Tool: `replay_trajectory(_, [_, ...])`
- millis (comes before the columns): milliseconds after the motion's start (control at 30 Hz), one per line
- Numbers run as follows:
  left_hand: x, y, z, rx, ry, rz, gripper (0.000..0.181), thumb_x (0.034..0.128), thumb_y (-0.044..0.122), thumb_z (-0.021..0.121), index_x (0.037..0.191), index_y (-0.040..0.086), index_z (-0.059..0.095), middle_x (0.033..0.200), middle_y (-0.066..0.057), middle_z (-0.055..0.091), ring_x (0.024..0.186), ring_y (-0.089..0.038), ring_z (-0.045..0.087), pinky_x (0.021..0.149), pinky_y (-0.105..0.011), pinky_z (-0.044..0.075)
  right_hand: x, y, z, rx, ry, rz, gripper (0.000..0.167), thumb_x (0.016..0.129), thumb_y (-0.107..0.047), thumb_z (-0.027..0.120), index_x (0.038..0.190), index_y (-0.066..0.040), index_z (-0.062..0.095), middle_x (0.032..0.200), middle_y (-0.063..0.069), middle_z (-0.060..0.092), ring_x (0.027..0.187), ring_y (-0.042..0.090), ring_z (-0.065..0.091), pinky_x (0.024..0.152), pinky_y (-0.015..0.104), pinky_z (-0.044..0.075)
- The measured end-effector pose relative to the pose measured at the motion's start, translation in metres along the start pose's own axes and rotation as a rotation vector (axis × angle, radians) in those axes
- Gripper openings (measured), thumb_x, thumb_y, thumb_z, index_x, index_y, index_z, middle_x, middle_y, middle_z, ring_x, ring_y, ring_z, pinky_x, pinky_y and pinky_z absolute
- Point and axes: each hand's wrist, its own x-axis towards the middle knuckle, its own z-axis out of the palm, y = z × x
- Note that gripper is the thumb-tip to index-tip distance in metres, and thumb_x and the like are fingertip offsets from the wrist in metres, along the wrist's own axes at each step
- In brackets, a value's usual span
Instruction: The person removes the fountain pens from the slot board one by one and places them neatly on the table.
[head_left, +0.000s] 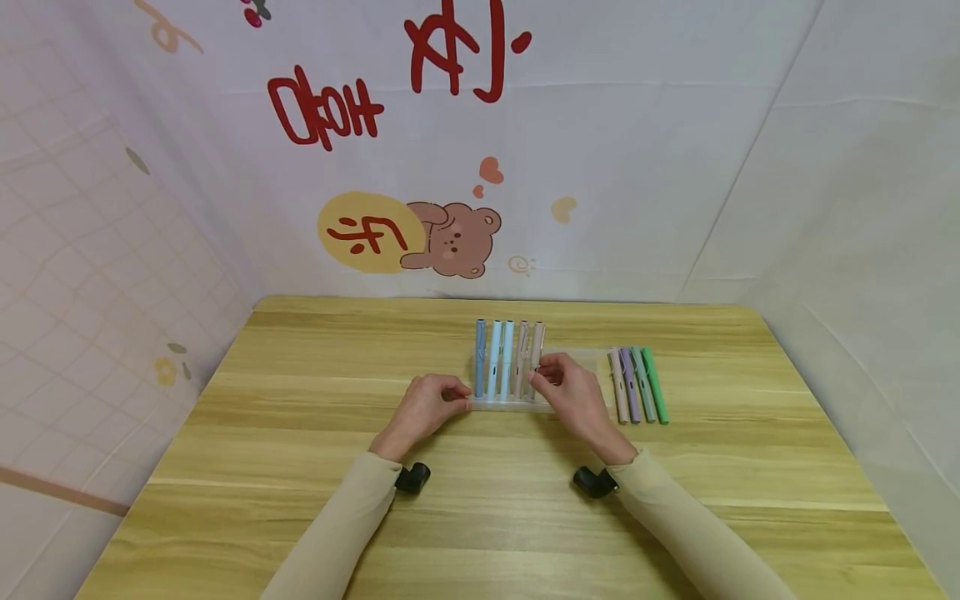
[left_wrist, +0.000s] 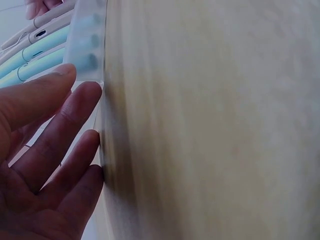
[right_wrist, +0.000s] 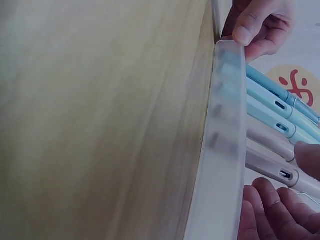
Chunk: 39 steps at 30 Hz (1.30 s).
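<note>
A translucent pen stand point(head_left: 510, 406) stands on the table with several pens upright in it. From the left come a darker blue pen point(head_left: 480, 354), two light blue pens point(head_left: 495, 358), a taupe pen point(head_left: 522, 354) and a pinkish-brown pen point(head_left: 538, 336) at the right. My left hand point(head_left: 426, 408) pinches the stand's left end corner, its thumb on the clear base point(right_wrist: 225, 55). With thumb and fingertips, my right hand point(head_left: 576, 400) holds the pinkish-brown pen, whose lower end is in the stand. Part of that pen is hidden behind the right thumb.
Right of the stand, several loose pens lie side by side: a pale pink pen point(head_left: 619, 392), a purple pen point(head_left: 630, 387), a grey-green pen point(head_left: 642, 387) and a green pen point(head_left: 656, 387). A printed cloth wall point(head_left: 637, 183) rises behind the wooden table point(head_left: 300, 500).
</note>
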Motion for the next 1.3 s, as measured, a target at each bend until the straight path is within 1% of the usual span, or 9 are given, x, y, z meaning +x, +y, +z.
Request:
replay_trajectory(300, [0.0, 0.002, -0.001, 0.004, 0.004, -0.005, 0.007, 0.0886, 0.012, 0.083, 0.096, 0.012, 0.081, 0.089, 0.005, 0.076, 0.083, -0.009, 0.068, 0.083, -0.036, 0.055, 0.003, -0.002, 0.001, 0.01, 0.011, 0.034, 0.034, 0.098, -0.034, 0.072, 0.117, -0.005, 0.067, 0.103, 0.007, 0.074, 0.095, 0.024, 0.07, 0.084, 0.045, 0.055])
replay_trajectory(500, [0.0, 0.003, 0.0, 0.007, 0.005, -0.009, 0.008, 0.0881, 0.012, 0.084, 0.095, 0.012, 0.081, 0.089, 0.005, 0.076, 0.083, -0.009, 0.068, 0.083, -0.036, 0.055, 0.004, -0.002, 0.002, 0.012, 0.032, 0.028, 0.028, 0.098, -0.03, 0.073, 0.111, -0.006, 0.068, 0.099, 0.007, 0.074, 0.092, 0.024, 0.07, 0.081, 0.044, 0.055])
replay_trajectory(667, [0.001, 0.003, 0.0, 0.003, 0.004, -0.008, 0.008, 0.0882, 0.012, 0.084, 0.096, 0.011, 0.081, 0.09, 0.004, 0.077, 0.083, -0.009, 0.068, 0.082, -0.036, 0.055, 0.004, -0.003, 0.002, 0.031, 0.041, 0.022, 0.025, 0.098, -0.028, 0.074, 0.109, -0.006, 0.068, 0.099, 0.007, 0.074, 0.093, 0.024, 0.071, 0.08, 0.043, 0.056])
replay_trajectory(1133, [0.001, 0.004, 0.0, 0.011, 0.008, -0.009, 0.008, 0.0883, 0.012, 0.084, 0.096, 0.011, 0.081, 0.09, 0.004, 0.076, 0.083, -0.009, 0.068, 0.082, -0.035, 0.056, 0.005, -0.008, -0.006, 0.07, 0.092, 0.03, 0.027, 0.099, -0.028, 0.073, 0.111, -0.004, 0.067, 0.104, 0.01, 0.074, 0.096, 0.027, 0.072, 0.08, 0.044, 0.059])
replay_trajectory(1300, [0.001, 0.002, 0.0, 0.018, 0.012, 0.003, 0.008, 0.0885, 0.011, 0.083, 0.096, 0.01, 0.081, 0.09, 0.003, 0.076, 0.082, -0.01, 0.068, 0.081, -0.035, 0.055, 0.004, -0.012, -0.01, 0.084, 0.11, 0.02, 0.026, 0.1, -0.026, 0.072, 0.113, -0.003, 0.067, 0.104, 0.012, 0.074, 0.096, 0.028, 0.072, 0.081, 0.044, 0.059])
